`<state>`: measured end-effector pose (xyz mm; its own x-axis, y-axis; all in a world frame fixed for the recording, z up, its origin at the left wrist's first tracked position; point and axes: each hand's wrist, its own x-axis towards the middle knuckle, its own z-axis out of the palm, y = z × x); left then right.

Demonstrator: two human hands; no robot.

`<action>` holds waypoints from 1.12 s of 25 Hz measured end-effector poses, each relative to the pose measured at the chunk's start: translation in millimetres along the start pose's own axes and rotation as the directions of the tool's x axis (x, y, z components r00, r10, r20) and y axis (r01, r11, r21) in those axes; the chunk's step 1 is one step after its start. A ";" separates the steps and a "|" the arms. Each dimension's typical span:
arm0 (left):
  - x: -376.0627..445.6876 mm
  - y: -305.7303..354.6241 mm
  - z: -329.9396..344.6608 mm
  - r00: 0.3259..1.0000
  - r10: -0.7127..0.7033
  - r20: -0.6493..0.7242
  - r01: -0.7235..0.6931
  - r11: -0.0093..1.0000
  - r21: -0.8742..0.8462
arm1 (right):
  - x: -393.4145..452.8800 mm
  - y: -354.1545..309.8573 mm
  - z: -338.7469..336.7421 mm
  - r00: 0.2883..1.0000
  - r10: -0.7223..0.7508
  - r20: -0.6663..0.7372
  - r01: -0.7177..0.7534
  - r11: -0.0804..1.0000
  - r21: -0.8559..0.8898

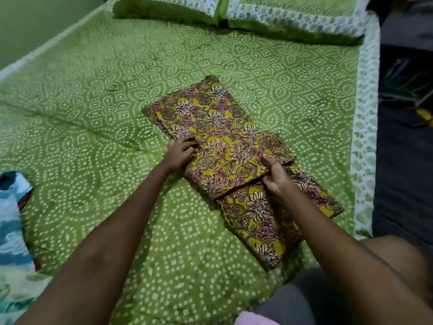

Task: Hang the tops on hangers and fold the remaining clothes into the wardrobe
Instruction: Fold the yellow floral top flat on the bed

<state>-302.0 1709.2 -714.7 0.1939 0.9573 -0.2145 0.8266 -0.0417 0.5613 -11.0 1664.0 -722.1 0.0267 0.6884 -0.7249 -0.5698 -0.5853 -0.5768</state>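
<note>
One garment is partway folded and nothing shows yet of a wardrobe or hangers, so most of the job looks left. Far left of the fingers, a blue-and-white printed cloth (13, 221) lies crumpled at the edge of the bed (93, 95), whose green cover is dotted and nubbly. The left hand (179, 152) has its fingers curled on the near-left edge of the floral batik garment (218, 141), a thin mustard cloth in a long flat strip. The right hand (275, 174) pinches the turned-over flap, thumb on top. Below the fingers, a pink scrap (251, 319) waits.
</note>
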 end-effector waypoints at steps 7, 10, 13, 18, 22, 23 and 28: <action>-21.4 13.1 3.6 0.996 -0.075 -0.049 0.060 0.966 -0.253 | 9.3 -31.6 0.2 0.996 -0.085 0.026 0.087 0.995 -0.058; -35.7 2.4 6.6 0.992 -0.130 -0.009 0.115 0.908 -0.403 | 18.9 -26.2 -21.4 0.998 -0.057 -0.040 0.059 0.997 0.049; -41.2 -10.4 7.2 0.985 -0.158 -0.063 0.119 0.908 -0.402 | 21.0 -36.6 -26.7 0.996 -0.073 -0.053 0.075 0.997 0.035; -19.2 19.0 -1.5 0.973 -0.020 -0.229 -0.040 0.967 -0.253 | 27.6 -72.5 -36.0 0.976 -0.181 -0.122 0.197 0.970 0.141; -8.5 24.3 21.7 0.989 -0.119 -0.090 0.085 0.947 -0.310 | 26.7 -60.5 -47.2 0.987 -0.134 -0.087 0.128 0.989 -0.075; -5.7 23.4 24.3 0.981 -0.129 -0.143 0.081 0.951 -0.300 | 24.5 -61.3 -44.3 0.980 -0.170 -0.107 0.156 0.979 -0.130; 6.0 23.2 27.2 0.981 -0.108 -0.162 0.065 0.966 -0.251 | 26.4 -70.3 -44.3 0.894 -0.336 -0.298 0.257 0.927 -0.274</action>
<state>-267.3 1706.2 -724.7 0.0156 0.9898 -0.1418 0.6785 0.0937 0.7286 66.2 1704.4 -717.3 0.4597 0.6839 -0.5665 -0.2963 -0.4832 -0.8238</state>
